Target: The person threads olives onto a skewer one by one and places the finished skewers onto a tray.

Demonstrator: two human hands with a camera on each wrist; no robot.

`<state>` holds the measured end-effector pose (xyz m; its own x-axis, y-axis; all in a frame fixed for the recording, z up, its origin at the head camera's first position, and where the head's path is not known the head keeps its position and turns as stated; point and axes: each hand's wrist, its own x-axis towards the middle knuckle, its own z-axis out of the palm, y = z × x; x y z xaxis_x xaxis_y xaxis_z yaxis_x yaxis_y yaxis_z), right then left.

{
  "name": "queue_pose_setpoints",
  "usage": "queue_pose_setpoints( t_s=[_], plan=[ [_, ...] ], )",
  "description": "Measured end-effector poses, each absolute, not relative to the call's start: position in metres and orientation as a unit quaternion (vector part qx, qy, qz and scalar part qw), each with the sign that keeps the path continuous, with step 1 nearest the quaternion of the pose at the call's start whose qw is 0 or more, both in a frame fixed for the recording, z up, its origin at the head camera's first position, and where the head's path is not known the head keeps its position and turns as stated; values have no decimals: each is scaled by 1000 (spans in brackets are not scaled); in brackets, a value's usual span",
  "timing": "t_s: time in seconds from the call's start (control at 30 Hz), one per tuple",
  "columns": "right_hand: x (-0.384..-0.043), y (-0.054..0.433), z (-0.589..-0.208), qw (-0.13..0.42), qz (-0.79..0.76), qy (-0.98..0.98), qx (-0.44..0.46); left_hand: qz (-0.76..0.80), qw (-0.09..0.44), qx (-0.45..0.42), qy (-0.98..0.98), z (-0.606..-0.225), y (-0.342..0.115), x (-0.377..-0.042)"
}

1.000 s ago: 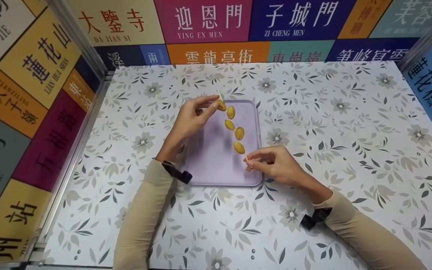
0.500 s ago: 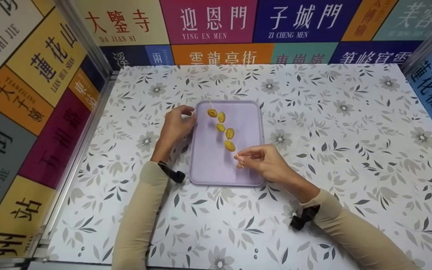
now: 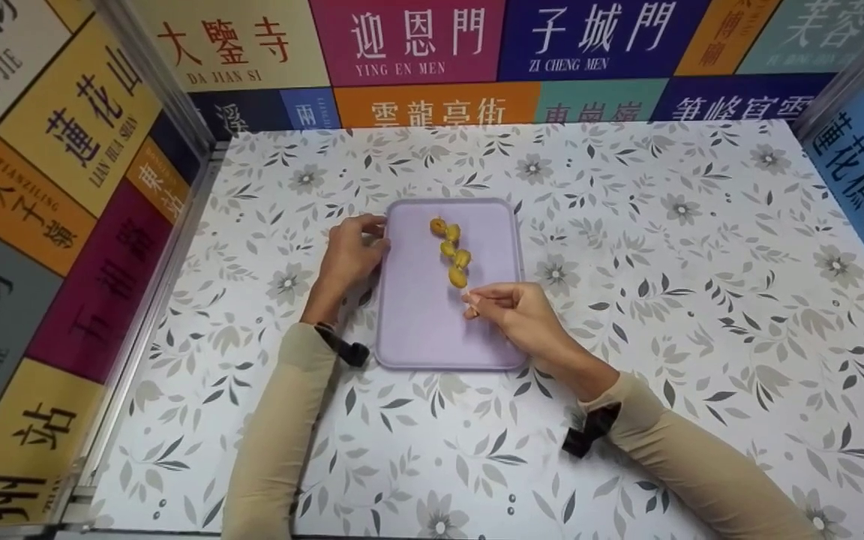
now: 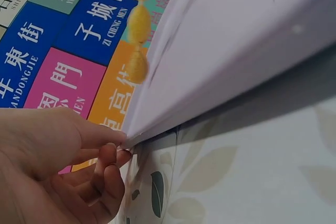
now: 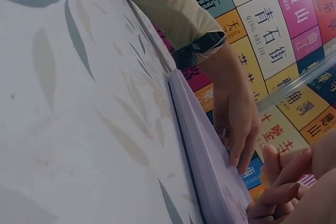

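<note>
A thin skewer of several yellow oval fruits slants over the lavender tray in the head view. My right hand pinches its near end between thumb and fingers, with the fruits pointing away from me. At the tray's left edge, my left hand grips the rim. The left wrist view has that hand with fingertips on the tray's edge and other fingers curled below; part of the fruit skewer hangs above. The right wrist view cuts off the right hand, hiding most of the skewer.
A table with a leaf-and-flower cover lies under the tray. Colourful printed panels stand along its back and sides, with a metal frame on the left. Dark straps with small devices sit on both wrists.
My left hand let go of the skewer's far end and moved left and down to the tray's rim. The right hand carried the skewer slightly left and away from me.
</note>
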<state>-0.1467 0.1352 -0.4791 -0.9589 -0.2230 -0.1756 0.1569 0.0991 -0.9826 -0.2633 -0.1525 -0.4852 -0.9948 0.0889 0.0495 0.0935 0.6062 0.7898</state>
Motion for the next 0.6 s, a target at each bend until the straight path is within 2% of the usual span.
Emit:
queue_pose_setpoints(
  t_s=[0.23,0.6],
  plan=[
    [-148,129,-477,167,-586,792,-47,-441,13,-47,-896,-486,-153,-262],
    [-149,120,-483,138,-477,860,-116,-449,6,-49,-892,-488,-156,-263]
  ],
)
